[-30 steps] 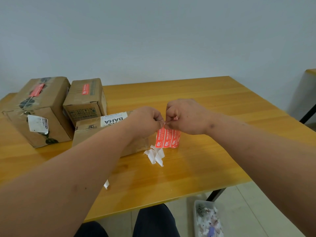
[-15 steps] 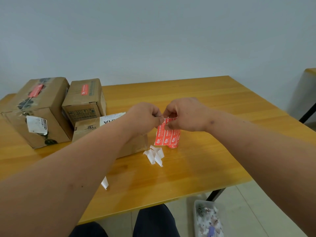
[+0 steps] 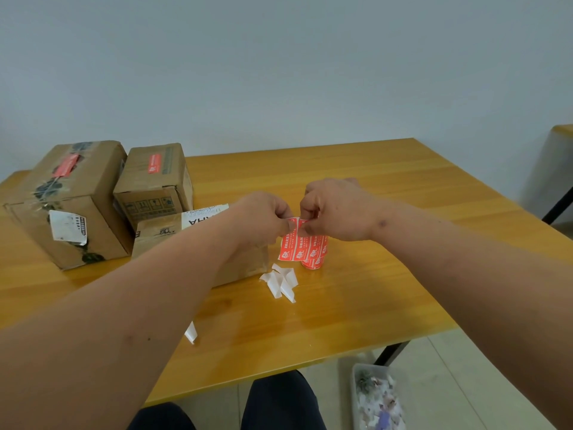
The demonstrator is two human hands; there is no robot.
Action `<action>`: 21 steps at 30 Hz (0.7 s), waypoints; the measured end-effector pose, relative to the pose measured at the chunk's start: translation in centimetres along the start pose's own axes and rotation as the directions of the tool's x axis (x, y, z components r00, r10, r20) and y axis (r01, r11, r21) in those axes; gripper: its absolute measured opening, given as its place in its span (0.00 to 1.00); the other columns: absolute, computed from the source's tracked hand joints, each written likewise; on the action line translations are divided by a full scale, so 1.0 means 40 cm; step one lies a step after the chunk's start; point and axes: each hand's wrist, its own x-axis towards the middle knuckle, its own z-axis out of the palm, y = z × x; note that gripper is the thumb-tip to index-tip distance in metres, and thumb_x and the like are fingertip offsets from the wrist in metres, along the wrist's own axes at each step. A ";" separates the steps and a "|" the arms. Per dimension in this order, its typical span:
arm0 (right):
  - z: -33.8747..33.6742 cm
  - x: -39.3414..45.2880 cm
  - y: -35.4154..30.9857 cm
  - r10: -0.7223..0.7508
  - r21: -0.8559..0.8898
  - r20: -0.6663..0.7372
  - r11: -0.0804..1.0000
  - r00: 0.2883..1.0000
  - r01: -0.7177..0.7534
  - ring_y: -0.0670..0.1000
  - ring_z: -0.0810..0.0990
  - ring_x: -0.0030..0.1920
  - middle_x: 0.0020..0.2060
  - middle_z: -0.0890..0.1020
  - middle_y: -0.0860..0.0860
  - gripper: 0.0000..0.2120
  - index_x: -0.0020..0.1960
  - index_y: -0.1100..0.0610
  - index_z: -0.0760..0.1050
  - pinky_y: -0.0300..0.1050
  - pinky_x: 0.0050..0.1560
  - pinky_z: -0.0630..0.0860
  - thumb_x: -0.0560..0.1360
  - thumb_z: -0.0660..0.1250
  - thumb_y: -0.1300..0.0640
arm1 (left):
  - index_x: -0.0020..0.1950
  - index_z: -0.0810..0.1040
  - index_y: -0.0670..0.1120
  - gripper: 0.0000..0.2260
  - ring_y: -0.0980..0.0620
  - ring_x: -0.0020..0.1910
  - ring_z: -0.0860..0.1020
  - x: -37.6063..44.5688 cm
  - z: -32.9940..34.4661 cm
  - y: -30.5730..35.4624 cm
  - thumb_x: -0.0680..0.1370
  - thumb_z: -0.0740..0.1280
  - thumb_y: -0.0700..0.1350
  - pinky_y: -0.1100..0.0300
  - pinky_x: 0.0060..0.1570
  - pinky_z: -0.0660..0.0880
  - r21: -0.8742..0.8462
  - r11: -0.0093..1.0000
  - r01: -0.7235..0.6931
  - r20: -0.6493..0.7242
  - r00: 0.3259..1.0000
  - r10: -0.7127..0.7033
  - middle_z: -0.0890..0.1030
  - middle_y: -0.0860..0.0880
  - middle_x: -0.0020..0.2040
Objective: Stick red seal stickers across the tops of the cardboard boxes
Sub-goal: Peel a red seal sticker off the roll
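The strip of red seal stickers hangs in the middle of the frame, its lower end rolled up and resting on the wooden table. My left hand and my right hand both pinch its top edge, fingers closed on the thin paper, one hand at each side of the top corner. I judge it very light and floppy, easy to tear or to curl and stick on itself, so I should hold only the edge and the backing, not the glue side. Just below lie white backing scraps, and one more scrap is nearer the bottom left.

Behind my left forearm is the nearest cardboard box; most of its top is hidden, so I cannot tell if it has a seal. At the left of the frame, the big box and the smaller box show red seals on top. The print on the stickers is too small to read
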 end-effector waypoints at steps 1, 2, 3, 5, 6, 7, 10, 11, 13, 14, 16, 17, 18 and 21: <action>0.001 0.000 -0.002 -0.004 -0.005 -0.005 1.000 1.000 0.004 0.47 0.72 0.46 0.39 0.72 0.43 0.16 0.30 0.46 0.68 0.49 0.56 0.62 0.73 0.69 0.49 | 0.41 0.76 0.50 0.07 0.59 0.27 0.71 -0.001 -0.001 0.000 0.79 0.65 0.46 0.65 0.29 0.68 -0.010 1.000 0.005 0.013 1.000 -0.005 0.75 0.53 0.31; 0.001 -0.001 -0.002 -0.012 -0.007 -0.013 1.000 1.000 0.012 0.47 0.72 0.46 0.39 0.72 0.43 0.16 0.30 0.46 0.68 0.50 0.57 0.62 0.73 0.69 0.49 | 0.41 0.76 0.50 0.07 0.58 0.27 0.71 -0.001 -0.002 -0.001 0.79 0.65 0.46 0.65 0.29 0.68 -0.020 1.000 0.010 0.019 1.000 -0.010 0.74 0.53 0.31; 0.001 -0.002 -0.004 -0.018 -0.007 -0.019 1.000 1.000 0.018 0.47 0.71 0.47 0.40 0.72 0.43 0.15 0.31 0.47 0.68 0.50 0.58 0.62 0.73 0.69 0.48 | 0.41 0.76 0.49 0.07 0.58 0.26 0.71 -0.002 -0.001 -0.002 0.80 0.65 0.46 0.65 0.28 0.68 -0.036 0.999 0.018 0.021 1.000 -0.018 0.74 0.52 0.31; 0.002 -0.004 -0.005 -0.030 -0.011 -0.036 0.999 0.999 0.030 0.46 0.70 0.47 0.43 0.73 0.44 0.12 0.34 0.47 0.71 0.51 0.60 0.61 0.73 0.69 0.48 | 0.41 0.77 0.48 0.07 0.56 0.26 0.70 -0.004 0.001 -0.005 0.80 0.65 0.45 0.65 0.27 0.68 -0.096 0.995 0.039 0.019 0.999 -0.037 0.74 0.50 0.30; 0.004 -0.005 -0.005 -0.035 -0.015 -0.042 0.999 0.998 0.035 0.46 0.70 0.47 0.44 0.74 0.45 0.10 0.36 0.47 0.72 0.51 0.61 0.61 0.73 0.69 0.48 | 0.41 0.77 0.47 0.08 0.55 0.26 0.69 -0.005 0.001 -0.005 0.80 0.65 0.45 0.64 0.27 0.68 -0.120 0.992 0.045 0.018 0.999 -0.043 0.73 0.49 0.30; 0.004 -0.005 -0.005 -0.035 -0.016 -0.048 0.999 0.998 0.035 0.46 0.70 0.47 0.45 0.75 0.45 0.09 0.37 0.48 0.73 0.51 0.61 0.61 0.73 0.69 0.48 | 0.41 0.76 0.47 0.08 0.55 0.26 0.69 -0.005 0.001 -0.005 0.80 0.65 0.45 0.64 0.27 0.68 -0.130 0.990 0.047 0.018 0.999 -0.045 0.73 0.49 0.30; 0.003 -0.004 -0.004 -0.022 -0.013 -0.050 1.000 0.999 0.021 0.46 0.70 0.47 0.45 0.75 0.45 0.10 0.35 0.47 0.71 0.52 0.62 0.62 0.73 0.69 0.47 | 0.43 0.76 0.47 0.07 0.55 0.27 0.69 -0.006 0.000 0.001 0.80 0.64 0.46 0.64 0.28 0.68 -0.081 0.996 0.034 0.021 0.999 -0.033 0.73 0.50 0.31; 0.002 -0.004 -0.006 -0.015 -0.012 -0.045 1.000 0.999 0.014 0.46 0.71 0.47 0.45 0.74 0.45 0.11 0.35 0.47 0.70 0.52 0.62 0.62 0.72 0.69 0.47 | 0.44 0.76 0.46 0.07 0.56 0.27 0.70 -0.005 0.000 0.003 0.80 0.64 0.46 0.64 0.29 0.67 -0.064 0.998 0.023 0.013 1.000 -0.022 0.74 0.51 0.31; 0.001 -0.002 -0.007 0.000 -0.019 -0.041 1.000 0.999 -0.001 0.48 0.72 0.49 0.45 0.74 0.46 0.10 0.37 0.47 0.71 0.53 0.61 0.62 0.71 0.70 0.45 | 0.45 0.77 0.46 0.06 0.56 0.28 0.69 -0.003 0.000 0.004 0.80 0.64 0.46 0.64 0.29 0.66 -0.060 0.998 0.000 -0.017 1.000 -0.001 0.73 0.52 0.31; 0.001 0.000 -0.008 0.007 -0.025 -0.044 1.000 0.999 -0.009 0.48 0.72 0.50 0.45 0.74 0.46 0.10 0.39 0.47 0.72 0.53 0.61 0.62 0.71 0.70 0.44 | 0.45 0.77 0.46 0.06 0.56 0.28 0.69 -0.003 -0.001 0.006 0.80 0.64 0.46 0.64 0.29 0.65 -0.063 0.998 -0.012 -0.031 0.999 0.010 0.73 0.52 0.30; 0.002 0.004 -0.007 0.017 -0.028 -0.046 0.999 0.999 -0.018 0.49 0.72 0.52 0.46 0.74 0.46 0.09 0.41 0.47 0.75 0.54 0.61 0.61 0.71 0.69 0.43 | 0.45 0.77 0.46 0.06 0.56 0.28 0.68 -0.002 -0.005 0.007 0.80 0.65 0.46 0.64 0.28 0.64 -0.071 0.997 -0.033 -0.048 0.998 0.030 0.72 0.53 0.30; 0.002 0.006 -0.007 0.016 -0.033 -0.046 0.999 0.999 -0.017 0.49 0.71 0.53 0.47 0.75 0.47 0.09 0.41 0.47 0.77 0.54 0.62 0.61 0.71 0.69 0.43 | 0.45 0.77 0.46 0.06 0.57 0.28 0.68 -0.002 -0.006 0.006 0.79 0.66 0.46 0.64 0.28 0.63 -0.081 0.996 -0.042 -0.053 0.998 0.037 0.72 0.53 0.30; 0.003 0.008 -0.006 0.013 -0.044 -0.047 0.999 0.999 -0.015 0.49 0.70 0.55 0.48 0.76 0.47 0.09 0.41 0.48 0.78 0.54 0.62 0.60 0.72 0.68 0.42 | 0.45 0.78 0.46 0.05 0.57 0.28 0.68 -0.002 -0.007 0.005 0.78 0.67 0.47 0.64 0.28 0.63 -0.097 0.994 -0.047 -0.059 0.997 0.041 0.72 0.53 0.30; 0.003 0.013 -0.003 -0.003 -0.071 -0.051 0.997 0.999 0.000 0.50 0.69 0.56 0.50 0.77 0.47 0.11 0.41 0.49 0.79 0.56 0.63 0.60 0.72 0.68 0.42 | 0.45 0.80 0.45 0.06 0.56 0.29 0.69 -0.002 -0.007 -0.003 0.76 0.70 0.48 0.63 0.30 0.65 -0.133 0.990 -0.052 -0.071 0.997 0.043 0.72 0.53 0.31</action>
